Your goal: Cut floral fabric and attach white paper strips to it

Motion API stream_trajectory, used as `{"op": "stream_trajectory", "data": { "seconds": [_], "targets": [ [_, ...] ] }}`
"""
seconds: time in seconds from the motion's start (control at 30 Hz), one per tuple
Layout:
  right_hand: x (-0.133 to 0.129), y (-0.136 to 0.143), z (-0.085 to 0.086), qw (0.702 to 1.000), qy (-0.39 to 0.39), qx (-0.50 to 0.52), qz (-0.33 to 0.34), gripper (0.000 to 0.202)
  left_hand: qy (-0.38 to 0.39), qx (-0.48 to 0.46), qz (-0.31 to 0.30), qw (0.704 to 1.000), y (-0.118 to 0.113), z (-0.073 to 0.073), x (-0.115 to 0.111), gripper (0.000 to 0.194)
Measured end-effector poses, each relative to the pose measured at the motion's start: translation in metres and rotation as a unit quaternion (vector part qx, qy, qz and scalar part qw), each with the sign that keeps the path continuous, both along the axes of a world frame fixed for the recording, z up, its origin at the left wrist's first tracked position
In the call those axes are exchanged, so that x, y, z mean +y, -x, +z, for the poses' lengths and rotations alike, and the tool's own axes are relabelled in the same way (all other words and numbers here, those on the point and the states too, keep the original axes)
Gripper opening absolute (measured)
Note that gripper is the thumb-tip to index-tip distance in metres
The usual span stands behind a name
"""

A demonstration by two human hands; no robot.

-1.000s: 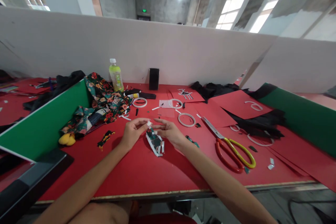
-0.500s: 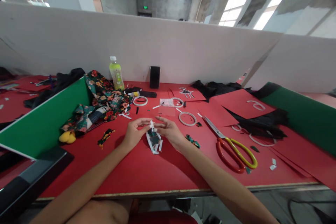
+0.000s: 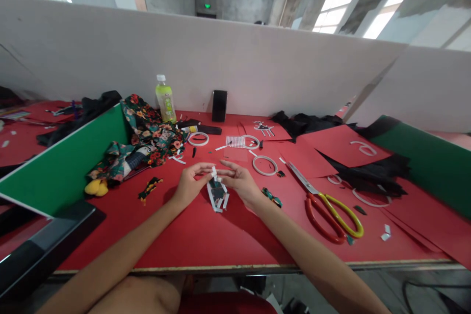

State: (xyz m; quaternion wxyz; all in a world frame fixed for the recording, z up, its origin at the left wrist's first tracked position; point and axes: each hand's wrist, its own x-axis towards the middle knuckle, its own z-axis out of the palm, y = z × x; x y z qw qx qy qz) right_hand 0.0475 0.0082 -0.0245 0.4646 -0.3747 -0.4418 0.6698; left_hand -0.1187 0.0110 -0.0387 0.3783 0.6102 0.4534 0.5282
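A small dark floral fabric cutout, edged with white tape strips, is held upright at its narrow top just above the red tabletop. My left hand pinches that top from the left, where a white strip of tape sticks up. From the right, my right hand grips the same end, its index finger stretched over the top. The fingertips of both hands nearly meet, and what lies between them is partly hidden. A black and yellow fabric scrap lies left of my hands; a green one lies to the right.
Large scissors with red and yellow handles lie on the right. Tape rolls, a dotted sheet and a phone are farther back. Crumpled floral fabric and a bottle stand at left. Green dividers flank the table.
The camera view has shifted slightly, so everything sits a little to the right. Both hands keep hold of the cutout with almost the same grip.
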Motion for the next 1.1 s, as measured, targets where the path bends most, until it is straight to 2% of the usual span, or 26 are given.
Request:
{"op": "stream_trajectory", "data": {
  "seconds": [0.27,0.6,0.77,1.1],
  "targets": [
    [-0.001,0.004,-0.001,0.996,-0.078,-0.032,-0.018,0.078,-0.046,0.062,0.005,0.997,0.002,0.001,-0.002,0.024],
    [-0.004,0.005,0.008,0.992,-0.105,-0.033,-0.067,0.096,-0.093,0.093,0.014,0.991,-0.001,0.007,-0.009,0.023],
    [-0.005,0.005,0.009,0.991,-0.104,-0.017,-0.082,0.094,-0.120,0.127,0.031,0.984,-0.001,0.010,-0.012,0.023],
    [-0.009,0.005,0.014,0.989,-0.124,-0.017,-0.083,0.086,-0.134,0.136,0.052,0.980,-0.002,0.011,-0.015,0.020]
  ]
}}
